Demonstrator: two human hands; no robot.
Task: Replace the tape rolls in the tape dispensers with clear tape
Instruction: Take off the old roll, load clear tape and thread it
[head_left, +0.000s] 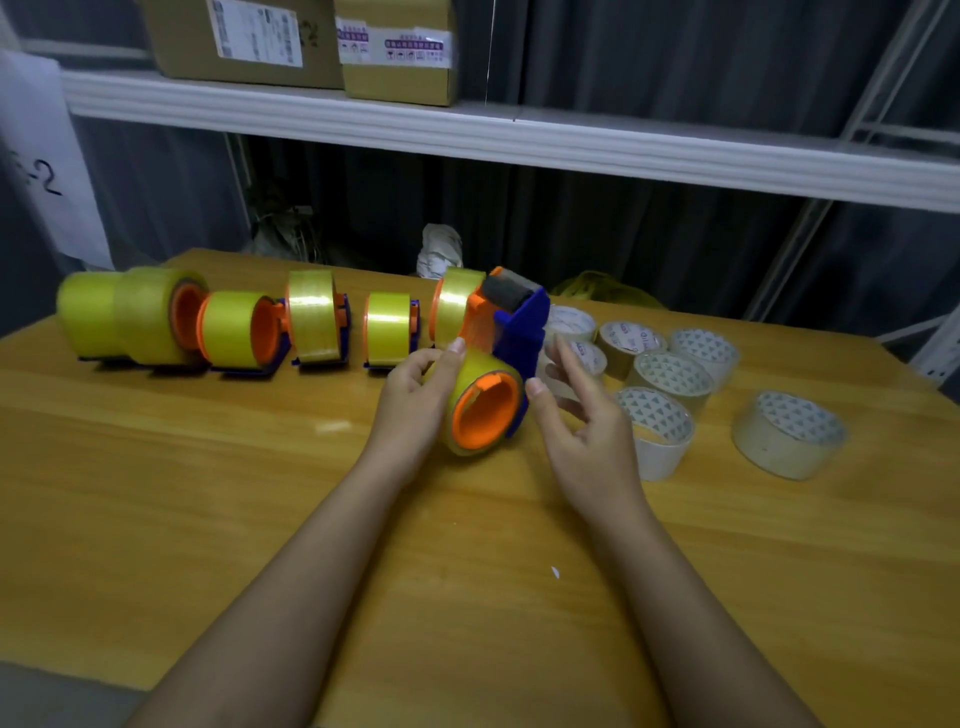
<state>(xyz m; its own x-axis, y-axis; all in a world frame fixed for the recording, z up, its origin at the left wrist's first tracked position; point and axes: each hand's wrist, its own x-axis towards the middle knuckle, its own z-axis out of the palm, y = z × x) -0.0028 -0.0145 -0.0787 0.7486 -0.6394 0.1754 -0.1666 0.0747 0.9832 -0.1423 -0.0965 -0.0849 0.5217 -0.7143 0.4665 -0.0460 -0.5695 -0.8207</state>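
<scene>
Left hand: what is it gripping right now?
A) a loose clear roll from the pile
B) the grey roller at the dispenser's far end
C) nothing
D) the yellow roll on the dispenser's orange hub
D: the left hand curls round the yellow roll seated on the orange hub of the blue dispenser, while the right hand hangs open beside it.

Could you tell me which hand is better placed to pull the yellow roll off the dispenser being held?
Probably the right hand: it is open and free beside the orange hub, while the left hand already grips the yellow roll and steadies the dispenser.
</scene>
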